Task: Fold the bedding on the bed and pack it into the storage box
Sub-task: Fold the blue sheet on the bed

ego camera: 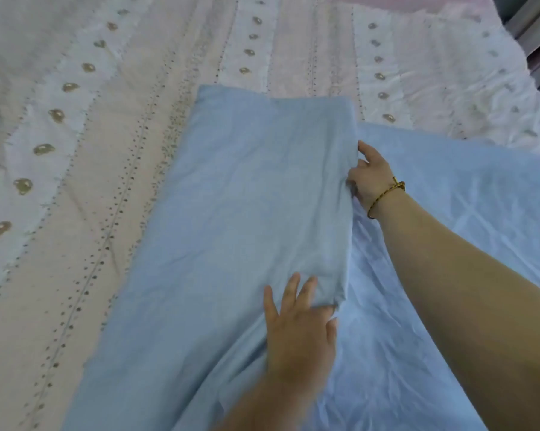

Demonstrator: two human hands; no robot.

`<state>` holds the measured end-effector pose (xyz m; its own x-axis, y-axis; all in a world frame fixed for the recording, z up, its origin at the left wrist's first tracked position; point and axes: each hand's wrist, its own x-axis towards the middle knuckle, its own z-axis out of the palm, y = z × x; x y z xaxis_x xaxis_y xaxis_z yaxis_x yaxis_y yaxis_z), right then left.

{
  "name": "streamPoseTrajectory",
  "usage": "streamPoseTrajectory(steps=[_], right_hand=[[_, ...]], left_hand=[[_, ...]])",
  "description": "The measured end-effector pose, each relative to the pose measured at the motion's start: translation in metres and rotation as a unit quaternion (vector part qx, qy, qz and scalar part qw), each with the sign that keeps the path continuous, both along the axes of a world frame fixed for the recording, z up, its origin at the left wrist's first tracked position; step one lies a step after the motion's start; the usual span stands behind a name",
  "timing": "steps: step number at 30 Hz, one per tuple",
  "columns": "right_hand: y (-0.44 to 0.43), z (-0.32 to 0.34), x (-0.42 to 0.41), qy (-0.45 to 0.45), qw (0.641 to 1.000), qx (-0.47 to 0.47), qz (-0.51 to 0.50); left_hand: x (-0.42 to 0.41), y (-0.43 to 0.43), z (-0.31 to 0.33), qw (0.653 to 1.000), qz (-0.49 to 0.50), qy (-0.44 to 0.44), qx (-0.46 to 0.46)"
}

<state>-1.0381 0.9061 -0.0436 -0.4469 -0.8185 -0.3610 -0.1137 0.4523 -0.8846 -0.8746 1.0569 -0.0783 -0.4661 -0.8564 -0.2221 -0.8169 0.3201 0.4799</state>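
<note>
A blue sheet (247, 197) is lying across the bed (449, 73), on top of a patterned pink quilt (107, 166), with one side turned over onto itself as a long flap. The left hand (296, 331) is resting flat on the near end of that flap, fingers straight and spread, holding nothing; it is probably pinning the layer down so the fold is not sliding. The right hand (368, 178), with a braided bracelet (386, 197) at the wrist, is working at the flap's right-hand edge: its thumb is pointing up the bed and its fingers are curling into the cloth there, gripping the edge, though the fingertips are hidden under the fabric. That grip is likely squaring the edge against the paler layer underneath. The folding is looking only partly done, since much of the sheet is spreading out wrinkled to the right. The storage box is not showing anywhere in view
</note>
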Motion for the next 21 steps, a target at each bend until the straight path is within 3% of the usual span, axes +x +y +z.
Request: streamPoseTrajectory(steps=[6, 9, 11, 13, 16, 19, 21], right_hand=[[0.011, -0.044, -0.02, -0.118, 0.992, 0.014, -0.046], [0.009, -0.048, -0.016, -0.073, 0.996, 0.052, -0.022], [0.003, -0.046, -0.013, -0.042, 0.997, 0.067, -0.02], [-0.007, -0.044, -0.015, -0.027, 0.998, 0.052, -0.021], [-0.018, -0.042, -0.014, 0.051, 0.998, 0.043, 0.011], [-0.024, -0.041, -0.009, 0.189, 0.98, 0.023, 0.061], [-0.025, -0.042, -0.006, 0.326, 0.937, 0.013, 0.127]], left_hand=[[-0.018, 0.012, -0.03, 0.991, -0.052, -0.092, 0.085], [-0.017, 0.006, -0.026, 0.988, -0.085, -0.076, 0.101], [-0.01, -0.006, -0.018, 0.975, -0.121, -0.059, 0.176], [-0.001, -0.023, -0.008, 0.979, -0.127, -0.052, 0.147], [0.022, -0.042, -0.024, 0.99, -0.079, -0.106, -0.04], [0.029, -0.043, -0.043, 0.99, -0.043, -0.136, -0.019], [0.024, -0.04, -0.051, 0.99, -0.057, -0.13, -0.028]])
